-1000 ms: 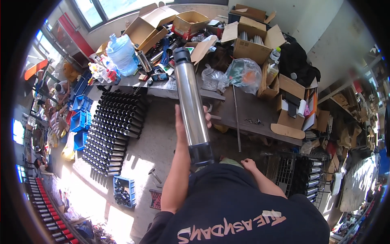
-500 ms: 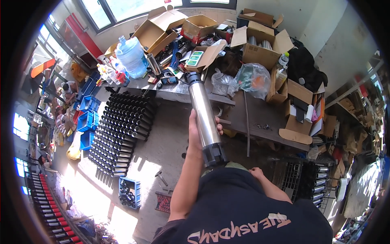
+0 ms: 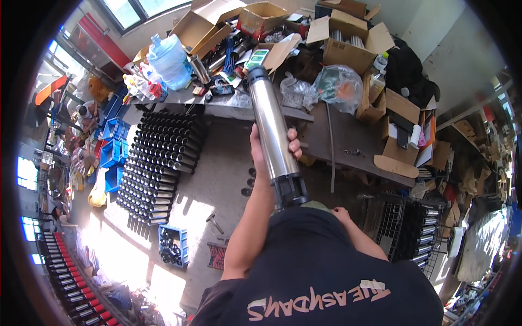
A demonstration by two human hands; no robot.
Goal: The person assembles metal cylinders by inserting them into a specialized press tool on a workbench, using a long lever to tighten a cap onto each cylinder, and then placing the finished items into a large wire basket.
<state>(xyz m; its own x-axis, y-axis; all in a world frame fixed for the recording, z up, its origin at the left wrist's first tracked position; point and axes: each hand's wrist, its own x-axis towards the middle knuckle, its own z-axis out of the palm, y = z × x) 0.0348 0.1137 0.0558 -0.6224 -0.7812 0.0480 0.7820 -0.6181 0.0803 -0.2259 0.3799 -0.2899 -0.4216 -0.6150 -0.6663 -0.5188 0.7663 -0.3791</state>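
A long shiny steel cylinder [image 3: 270, 126] with black fittings at both ends lies slantwise in front of me. My left hand [image 3: 258, 154] is wrapped round its lower half, thumb on the left side and fingertips showing at the right. The slotted black end fitting [image 3: 289, 190] is close to my body, while the capped far end reaches over the edge of the cluttered workbench [image 3: 234, 112]. Down by my waist, my right hand [image 3: 341, 214] rests against my clothing, away from the cylinder. Its fingers are mostly hidden.
Rows of black-and-steel tubes [image 3: 157, 163] stand on the floor at left, near a blue crate [image 3: 174, 247] of black parts and a hammer [image 3: 214, 223]. Cardboard boxes [image 3: 348, 54] and a big water bottle [image 3: 169, 62] crowd the bench. A wire cage [image 3: 392, 231] stands at right.
My left hand has lifted the steel cylinder a little farther up and away from my body, its grip kept. The view has shifted slightly. My right hand stays by my waist.
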